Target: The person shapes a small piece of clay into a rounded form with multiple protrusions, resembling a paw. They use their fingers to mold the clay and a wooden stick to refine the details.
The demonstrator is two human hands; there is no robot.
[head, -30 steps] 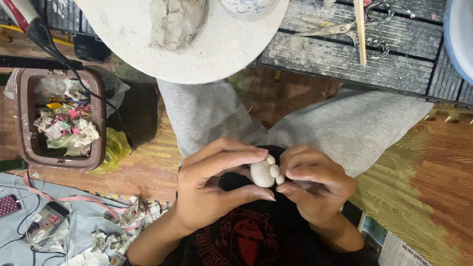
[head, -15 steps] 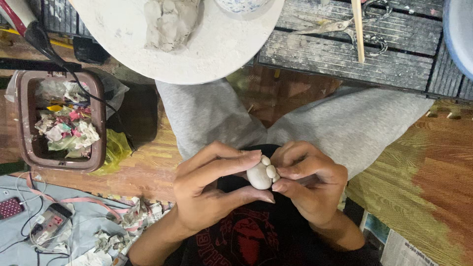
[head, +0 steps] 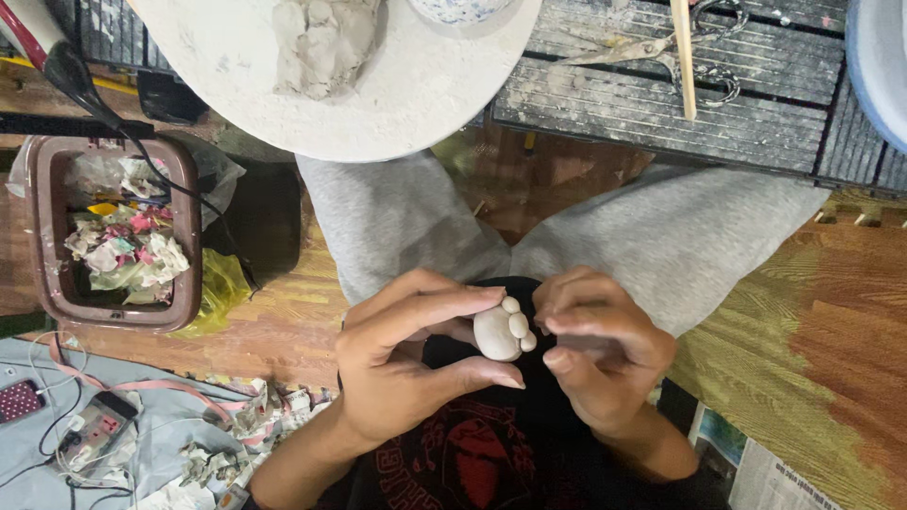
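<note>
We hold a small pale clay piece (head: 499,331) over our lap; it looks soft, light and easily dented, best cradled by its rounded body. Our left hand (head: 402,368) pinches it between thumb and forefinger, while the right hand (head: 600,354) presses curled fingertips against its little knobs. Beyond the piece sit a white round board (head: 416,94) with a grey clay lump (head: 321,42).

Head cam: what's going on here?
A seated person holds a small whitish clay piece with little round lumps along one edge between both hands above the lap. The left hand cradles it; the right hand has its fingers at the lumps. A grey clay lump sits on a round white board ahead.
</note>
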